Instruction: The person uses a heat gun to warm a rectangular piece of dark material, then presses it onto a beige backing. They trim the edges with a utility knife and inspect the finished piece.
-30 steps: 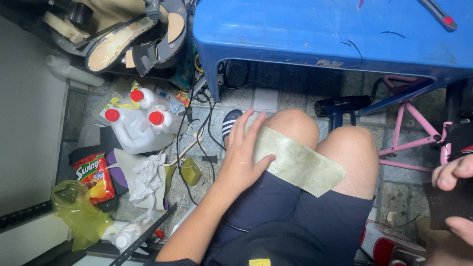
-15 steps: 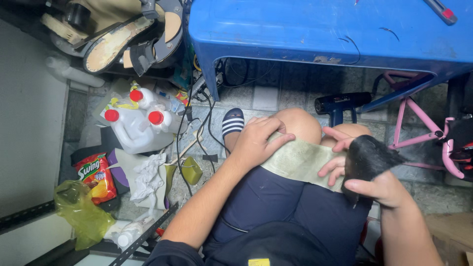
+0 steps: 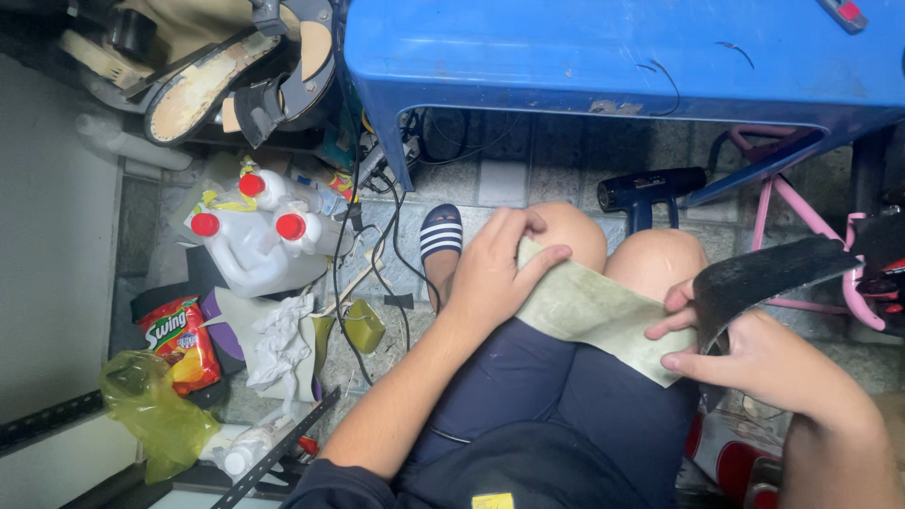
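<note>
A pale green sheet (image 3: 589, 311) lies across my bare knees and dark shorts. My left hand (image 3: 495, 269) presses down on its left end at my left knee, fingers spread over the edge. My right hand (image 3: 745, 353) is at the sheet's right end, holding a dark, flat, curved sole-like piece (image 3: 768, 273) that sticks up to the right; its fingertips also touch the sheet's corner. A striped sandal (image 3: 440, 236) on my foot shows beyond my left knee.
A blue plastic table (image 3: 622, 57) stands ahead. Under it are a dark heat gun (image 3: 650, 188) and pink stool legs (image 3: 792, 226). White red-capped jugs (image 3: 255, 240), a snack bag (image 3: 179, 339), a yellow-green bag (image 3: 156, 415), rags, cables and shoe soles (image 3: 203, 85) crowd the left floor.
My right hand came in from the right edge carrying the dark piece and now rests at the sheet's right end. My left hand slid from the middle of the sheet to its left end.
</note>
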